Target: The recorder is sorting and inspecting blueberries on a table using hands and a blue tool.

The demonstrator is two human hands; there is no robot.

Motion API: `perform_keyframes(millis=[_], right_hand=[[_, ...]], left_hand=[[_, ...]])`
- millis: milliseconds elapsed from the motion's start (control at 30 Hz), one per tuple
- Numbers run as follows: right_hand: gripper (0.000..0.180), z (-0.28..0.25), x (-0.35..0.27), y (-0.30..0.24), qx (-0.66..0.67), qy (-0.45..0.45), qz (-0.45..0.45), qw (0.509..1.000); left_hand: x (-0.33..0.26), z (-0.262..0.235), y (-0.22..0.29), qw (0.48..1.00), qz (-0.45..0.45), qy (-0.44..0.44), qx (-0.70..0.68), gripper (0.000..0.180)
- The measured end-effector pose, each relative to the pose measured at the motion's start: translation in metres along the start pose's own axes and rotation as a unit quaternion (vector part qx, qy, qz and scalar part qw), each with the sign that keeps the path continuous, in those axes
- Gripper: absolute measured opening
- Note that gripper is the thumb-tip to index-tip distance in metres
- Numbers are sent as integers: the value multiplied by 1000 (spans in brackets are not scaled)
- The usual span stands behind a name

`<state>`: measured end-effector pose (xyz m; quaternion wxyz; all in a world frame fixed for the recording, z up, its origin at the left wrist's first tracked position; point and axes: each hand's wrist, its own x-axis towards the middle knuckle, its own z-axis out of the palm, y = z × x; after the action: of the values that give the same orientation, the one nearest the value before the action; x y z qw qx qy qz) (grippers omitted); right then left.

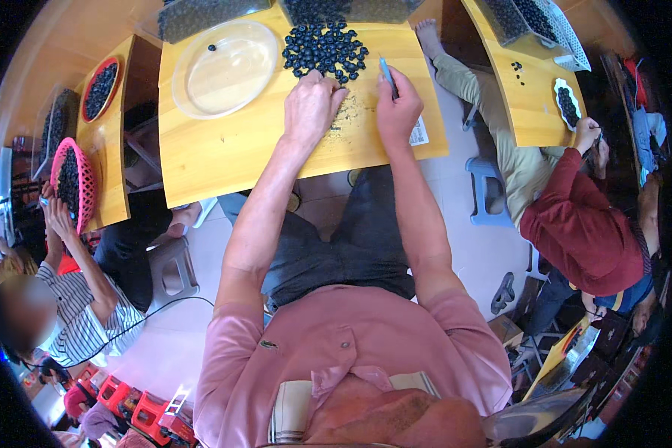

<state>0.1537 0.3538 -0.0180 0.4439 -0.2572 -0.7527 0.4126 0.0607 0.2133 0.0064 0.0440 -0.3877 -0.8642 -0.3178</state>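
Observation:
My left hand (311, 106) rests on the wooden table (224, 153), fingers curled at the near edge of a pile of small dark round berries (325, 46); whether it holds one is hidden. My right hand (397, 104) is closed around a thin light-blue tool (387, 75) that points up toward the pile. Fine pale debris (346, 113) lies on the table between the two hands. A clear round plate (224, 69) with a single dark berry in it sits left of the pile.
Clear bins of dark berries (201, 15) stand at the table's far edge. A person in a red top (582, 224) works at the right table with a small white dish (567, 103). On the left, a person in stripes (89, 299) sits by a pink basket (75, 179).

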Motion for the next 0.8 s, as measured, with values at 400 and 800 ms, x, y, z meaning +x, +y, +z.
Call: perform_keyframes(millis=[400, 800], right_hand=[[23, -1, 1, -5, -20, -15, -21, 999], [26, 1, -11, -22, -7, -172, -203, 964]], left_hand=[[-3, 1, -3, 998, -28, 16, -60, 23], [-23, -7, -11, 983, -53, 70, -163, 18]])
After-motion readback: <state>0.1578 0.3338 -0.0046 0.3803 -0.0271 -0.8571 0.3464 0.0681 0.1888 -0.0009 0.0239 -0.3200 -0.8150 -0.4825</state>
